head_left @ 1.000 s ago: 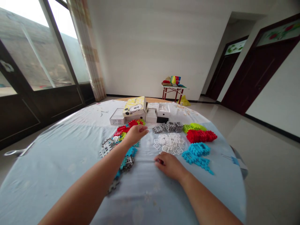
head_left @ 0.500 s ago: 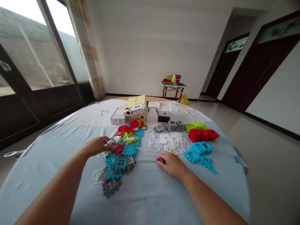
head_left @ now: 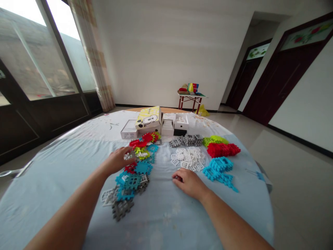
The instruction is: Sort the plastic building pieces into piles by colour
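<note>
My left hand (head_left: 118, 160) sits at the left edge of a mixed heap of interlocking plastic tiles (head_left: 135, 170), fingers pinched on a small grey-white tile (head_left: 129, 156). My right hand (head_left: 188, 182) rests on the cloth, fingers curled on something small and dark that I cannot make out. Sorted piles lie beyond it: white tiles (head_left: 188, 158), grey tiles (head_left: 187, 140), green tiles (head_left: 215, 140), red tiles (head_left: 223, 149) and blue tiles (head_left: 220, 169).
The round table (head_left: 65, 173) wears a pale blue cloth. Cardboard boxes (head_left: 148, 119) and small white boxes (head_left: 174, 125) stand at its far side. A small red-legged table (head_left: 191, 99) stands by the back wall. Windows are left, dark doors right.
My left hand drew back from the far end of the mixed heap to its left side, then shifted slightly right, holding a small tile. The right hand stayed put.
</note>
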Tool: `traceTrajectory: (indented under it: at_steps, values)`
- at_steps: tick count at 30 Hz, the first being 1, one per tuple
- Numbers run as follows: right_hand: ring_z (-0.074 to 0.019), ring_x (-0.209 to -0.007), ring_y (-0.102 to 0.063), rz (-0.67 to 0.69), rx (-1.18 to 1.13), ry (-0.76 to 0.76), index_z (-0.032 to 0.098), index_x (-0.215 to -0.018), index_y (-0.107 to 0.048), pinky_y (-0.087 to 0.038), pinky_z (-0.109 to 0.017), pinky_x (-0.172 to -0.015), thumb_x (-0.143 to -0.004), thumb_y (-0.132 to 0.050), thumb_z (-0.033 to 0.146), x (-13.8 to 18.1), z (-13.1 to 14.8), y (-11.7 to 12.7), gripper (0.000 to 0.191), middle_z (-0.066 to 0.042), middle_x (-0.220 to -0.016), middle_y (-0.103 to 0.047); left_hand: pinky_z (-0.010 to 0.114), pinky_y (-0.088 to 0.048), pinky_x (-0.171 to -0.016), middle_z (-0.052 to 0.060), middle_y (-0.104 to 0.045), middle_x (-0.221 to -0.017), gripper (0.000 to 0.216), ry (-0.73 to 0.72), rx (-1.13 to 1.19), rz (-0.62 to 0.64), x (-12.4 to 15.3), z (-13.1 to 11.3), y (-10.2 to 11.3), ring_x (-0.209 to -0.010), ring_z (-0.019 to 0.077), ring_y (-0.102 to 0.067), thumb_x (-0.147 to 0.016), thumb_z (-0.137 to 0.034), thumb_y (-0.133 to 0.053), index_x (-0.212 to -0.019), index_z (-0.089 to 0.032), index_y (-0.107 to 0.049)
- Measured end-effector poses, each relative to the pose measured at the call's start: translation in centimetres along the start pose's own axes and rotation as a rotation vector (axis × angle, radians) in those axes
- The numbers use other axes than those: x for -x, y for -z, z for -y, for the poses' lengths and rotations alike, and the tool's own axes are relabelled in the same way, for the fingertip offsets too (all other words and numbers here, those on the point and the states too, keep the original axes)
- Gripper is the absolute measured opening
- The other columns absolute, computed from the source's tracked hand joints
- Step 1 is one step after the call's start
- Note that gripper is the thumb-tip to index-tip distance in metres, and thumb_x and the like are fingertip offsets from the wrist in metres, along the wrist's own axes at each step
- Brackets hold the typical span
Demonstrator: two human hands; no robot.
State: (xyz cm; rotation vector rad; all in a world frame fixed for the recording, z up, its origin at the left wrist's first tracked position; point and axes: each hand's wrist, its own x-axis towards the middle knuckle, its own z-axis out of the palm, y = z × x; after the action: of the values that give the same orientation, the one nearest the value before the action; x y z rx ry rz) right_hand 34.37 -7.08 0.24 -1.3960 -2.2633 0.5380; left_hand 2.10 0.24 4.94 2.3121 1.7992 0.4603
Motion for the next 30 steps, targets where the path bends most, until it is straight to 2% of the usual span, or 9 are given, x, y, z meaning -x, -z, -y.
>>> traceTrajectory:
  at_steps: [7, 11, 16, 19, 22, 25, 27, 30]
  values:
    - [-0.0117, -0.072, -0.055, 0.013, 0.0, 0.001, 0.02, -0.088, -0.065, -0.039, -0.021, -0.068, -0.078, -0.052, 0.027, 0.1, 0.2, 0.3, 0.018, -0.002, -0.08, -0.059, 0.035, -0.038, -0.089, 0.009, -0.059, -0.117, 0.076, 0.086, 0.026, 0.114, 0.7, 0.3, 0.2, -0.107, 0.0286, -0.052, -0.059, -0.061, -0.054, -0.122, -0.02, -0.052]
    - [-0.0116, -0.072, -0.055, 0.017, 0.005, -0.003, 0.02, -0.089, -0.065, -0.039, -0.021, -0.067, -0.078, -0.052, 0.026, 0.1, 0.5, 0.5, 0.018, -0.002, -0.08, -0.059, 0.038, -0.034, -0.092, 0.008, -0.059, -0.117, 0.071, 0.146, -0.002, 0.161, 0.9, 0.9, 0.4, -0.109, 0.0301, -0.05, -0.057, -0.056, -0.058, -0.119, -0.023, -0.054]
    - [-0.0115, -0.071, -0.055, 0.028, 0.011, -0.017, 0.021, -0.089, -0.065, -0.039, -0.02, -0.067, -0.078, -0.053, 0.026, 0.0, 0.8, 0.8, 0.018, -0.001, -0.079, -0.059, 0.041, -0.033, -0.089, 0.009, -0.066, -0.101, 0.066, 0.158, -0.081, 0.0, 0.1, 0.0, 1.2, -0.097, 0.0307, -0.056, -0.061, -0.059, -0.054, -0.116, -0.023, -0.057]
    - [-0.0116, -0.073, -0.055, 0.021, 0.009, -0.017, 0.021, -0.088, -0.065, -0.038, -0.02, -0.067, -0.077, -0.053, 0.025, 0.0, 0.8, 0.8, 0.018, -0.001, -0.079, -0.059, 0.038, -0.037, -0.084, 0.008, -0.066, -0.099, 0.065, 0.096, -0.086, -0.064, -1.2, -2.2, 1.7, -0.093, 0.0286, -0.058, -0.064, -0.062, -0.05, -0.114, -0.021, -0.058]
    - [-0.0116, -0.074, -0.055, 0.014, -0.002, -0.013, 0.021, -0.087, -0.065, -0.038, -0.02, -0.069, -0.077, -0.052, 0.025, -0.1, 0.5, 0.6, 0.017, -0.001, -0.079, -0.059, 0.034, -0.04, -0.081, 0.006, -0.064, -0.102, 0.062, -0.064, -0.063, -0.088, -3.4, -5.5, 1.3, -0.093, 0.026, -0.057, -0.065, -0.062, -0.049, -0.111, -0.023, -0.06]
    - [-0.0118, -0.074, -0.055, 0.005, 0.0, -0.013, 0.021, -0.087, -0.065, -0.038, -0.02, -0.068, -0.077, -0.052, 0.026, -0.1, 0.3, 0.3, 0.017, -0.001, -0.077, -0.059, 0.035, -0.039, -0.08, 0.009, -0.063, -0.101, 0.056, -0.185, -0.108, -0.048, -6.3, -9.0, -0.4, -0.094, 0.0273, -0.055, -0.064, -0.058, -0.053, -0.106, -0.021, -0.064]
    - [-0.0121, -0.073, -0.055, 0.01, 0.005, -0.018, 0.021, -0.087, -0.065, -0.038, -0.021, -0.068, -0.077, -0.052, 0.026, -0.1, 0.3, 0.3, 0.017, -0.001, -0.077, -0.06, 0.037, -0.038, -0.081, 0.011, -0.062, -0.102, 0.056, -0.206, -0.13, -0.009, -8.4, -11.1, -1.8, -0.096, 0.029, -0.054, -0.061, -0.057, -0.056, -0.103, -0.021, -0.065]
    - [-0.0126, -0.074, -0.055, 0.023, 0.015, -0.029, 0.021, -0.088, -0.064, -0.037, -0.021, -0.067, -0.077, -0.052, 0.027, -0.1, 0.4, 0.6, 0.018, -0.001, -0.078, -0.06, 0.041, -0.036, -0.083, 0.013, -0.062, -0.103, 0.059, -0.198, -0.13, -0.02, -11.2, -13.6, -3.8, -0.099, 0.0314, -0.052, -0.06, -0.058, -0.058, -0.104, -0.02, -0.063]
